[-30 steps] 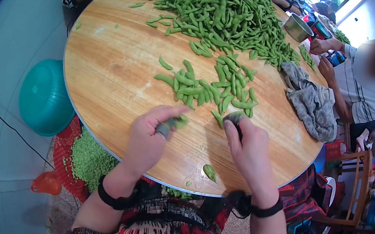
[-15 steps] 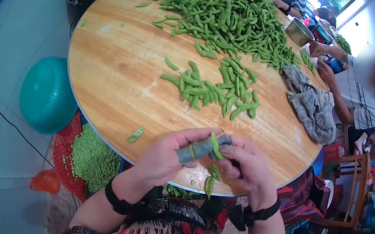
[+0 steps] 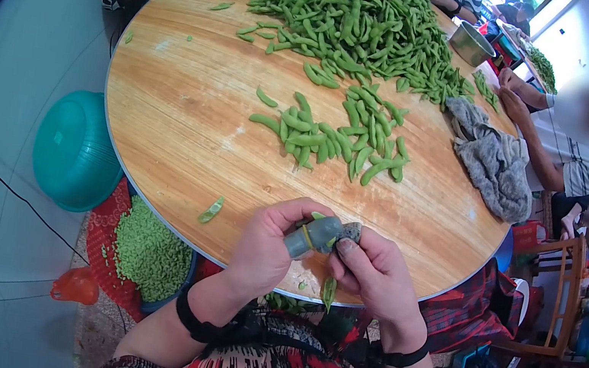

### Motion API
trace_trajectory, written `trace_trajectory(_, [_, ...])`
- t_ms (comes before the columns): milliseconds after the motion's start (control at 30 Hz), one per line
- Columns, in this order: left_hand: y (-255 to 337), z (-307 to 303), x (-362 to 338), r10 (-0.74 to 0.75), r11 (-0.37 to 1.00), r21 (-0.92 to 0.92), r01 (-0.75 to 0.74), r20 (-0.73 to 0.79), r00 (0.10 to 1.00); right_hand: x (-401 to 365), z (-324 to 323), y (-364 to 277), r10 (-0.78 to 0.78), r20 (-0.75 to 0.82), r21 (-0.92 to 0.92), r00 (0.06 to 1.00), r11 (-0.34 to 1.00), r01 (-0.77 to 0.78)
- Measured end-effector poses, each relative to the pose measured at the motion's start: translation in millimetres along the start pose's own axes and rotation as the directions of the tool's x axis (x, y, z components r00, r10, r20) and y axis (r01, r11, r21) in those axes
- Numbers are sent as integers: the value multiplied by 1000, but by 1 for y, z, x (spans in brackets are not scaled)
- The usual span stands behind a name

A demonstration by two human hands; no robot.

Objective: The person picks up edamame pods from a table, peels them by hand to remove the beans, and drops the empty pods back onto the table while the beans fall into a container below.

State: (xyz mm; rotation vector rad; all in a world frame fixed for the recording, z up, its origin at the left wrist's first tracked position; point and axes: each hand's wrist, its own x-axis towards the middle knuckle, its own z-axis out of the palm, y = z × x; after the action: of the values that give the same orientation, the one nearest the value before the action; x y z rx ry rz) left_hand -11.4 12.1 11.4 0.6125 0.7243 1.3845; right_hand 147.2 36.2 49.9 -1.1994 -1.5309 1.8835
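Note:
Close to the table's near edge, my left hand (image 3: 265, 245) and my right hand (image 3: 381, 271) meet with fingers pinched together. A grey sleeve with a yellow band (image 3: 311, 236) covers my left thumb, and a dark grey cover (image 3: 351, 232) is on a right-hand finger. Between them is an edamame pod (image 3: 332, 242), mostly hidden, with only slivers of green showing. An opened pod (image 3: 328, 291) lies just below my right hand at the rim. Farther up sits a small group of whole pods (image 3: 307, 140), and a lone pod (image 3: 211, 209) rests left of my hands.
A large heap of edamame pods (image 3: 359, 21) covers the far side of the round wooden table (image 3: 191, 106). A grey cloth (image 3: 494, 165) and a metal pot (image 3: 472, 44) lie right. Shelled beans (image 3: 153, 250) and a teal basin (image 3: 76, 149) stand lower left. Other people sit around.
The pod held upright between my hands has dropped lower and is now mostly covered by the fingers. My left thumb has tilted and pressed in toward my right hand.

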Motion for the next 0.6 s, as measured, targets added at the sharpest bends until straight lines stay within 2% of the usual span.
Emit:
trace_trajectory(33, [0, -4, 0, -3, 1000, 2, 3, 0, 1000, -2, 1, 0, 23, 8, 91, 1000, 996, -24])
trace_trajectory(67, [2, -11, 1, -47, 996, -66, 55, 115, 992, -2, 2, -1, 46, 17, 180, 999, 982, -48])
trace_trajectory(100, [2, -15, 1, -83, 985, -127, 115, 230, 970, -3, 1, 0, 48, 16, 183, 999, 982, -50])
trace_trajectory(167, [1, -16, 1, -86, 988, -102, 113, 241, 967, -3, 0, 3, 66, 98, 337, 993, 937, -95])
trace_trajectory(200, [0, -16, 1, -86, 991, -79, 109, 251, 964, -2, 1, 6, 66, 98, 339, 993, 936, -96])
trace_trajectory(233, [-2, -14, 1, -88, 991, -77, 111, 251, 964, 0, 2, 11, -22, 2, 142, 1000, 990, 21])
trace_trajectory(267, [-6, -10, 0, -12, 984, 179, -20, 174, 985, 1, 3, 16, -127, -75, -69, 989, 990, 122])
trace_trajectory(300, [-8, -8, 0, 83, 894, 429, -127, 121, 989, 3, 3, 22, -126, -77, -66, 989, 990, 121])
trace_trajectory(367, [-6, -9, 0, 66, 892, 441, -96, 83, 994, 6, 0, 31, -253, -116, -325, 961, 923, 204])
trace_trajectory(400, [-5, -9, 0, 53, 890, 451, -67, 45, 998, 5, -2, 27, -254, -118, -322, 960, 924, 205])
trace_trajectory(433, [-2, -8, -1, 51, 889, 452, -67, 46, 998, 6, -4, 17, -80, -84, -60, 993, 995, 75])
trace_trajectory(467, [3, -7, -1, 56, 905, 420, -74, 53, 997, 7, -6, 10, 81, -5, 197, 997, 977, -79])
trace_trajectory(567, [11, -16, -5, 83, 920, 376, -113, 94, 992, 12, 0, 4, 95, 49, 180, 994, 978, -102])
trace_trajectory(600, [15, -22, -6, 102, 920, 366, -143, 129, 986, 16, 2, 1, 32, 39, -34, 999, 999, -31])
